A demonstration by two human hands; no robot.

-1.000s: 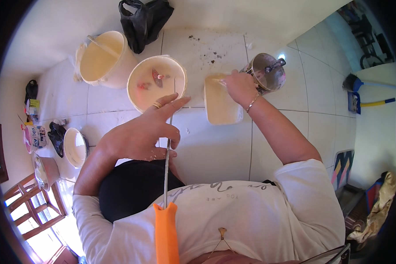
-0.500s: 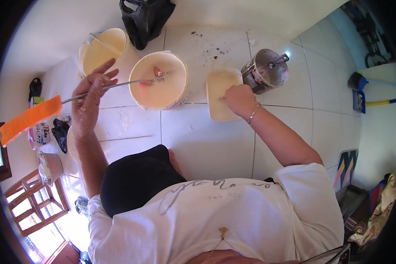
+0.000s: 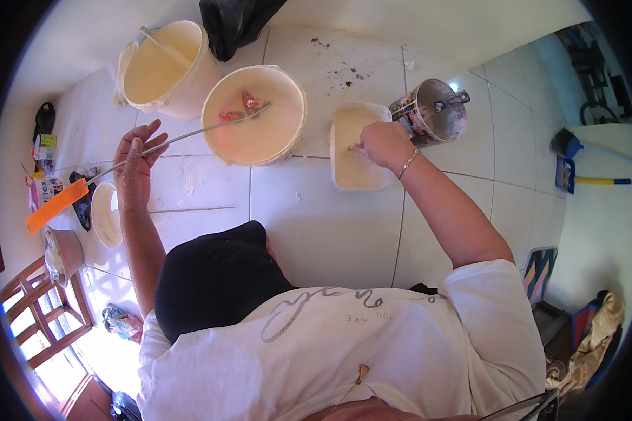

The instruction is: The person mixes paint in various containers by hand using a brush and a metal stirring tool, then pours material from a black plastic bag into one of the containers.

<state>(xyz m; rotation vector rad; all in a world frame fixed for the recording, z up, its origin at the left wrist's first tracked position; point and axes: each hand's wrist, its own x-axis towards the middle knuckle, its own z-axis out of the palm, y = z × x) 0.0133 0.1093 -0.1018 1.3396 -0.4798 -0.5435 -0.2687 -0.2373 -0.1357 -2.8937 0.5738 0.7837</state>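
Observation:
My left hand holds a thin metal rod between thumb and fingers, other fingers loosely extended. The rod's orange flat handle sticks out at the left. Its far tip reaches over a round white bucket of pale, pinkish-cream liquid, where a red-and-white object shows. To the right, my right hand is closed over a shallow rectangular tub with cream-coloured contents. Its fingertips pinch something small at the tub's surface; I cannot make out what.
Behind stands another cream bucket with a stick across it and a black bag. A stained pot with a dark-handled tool sits beside the tub. Dark crumbs dot the tiled floor. A broom leans at right.
My left hand has come down and slightly left, and the rod's orange handle now sits closer to it. The right hand stays at the tub. The whole view has shifted a little.

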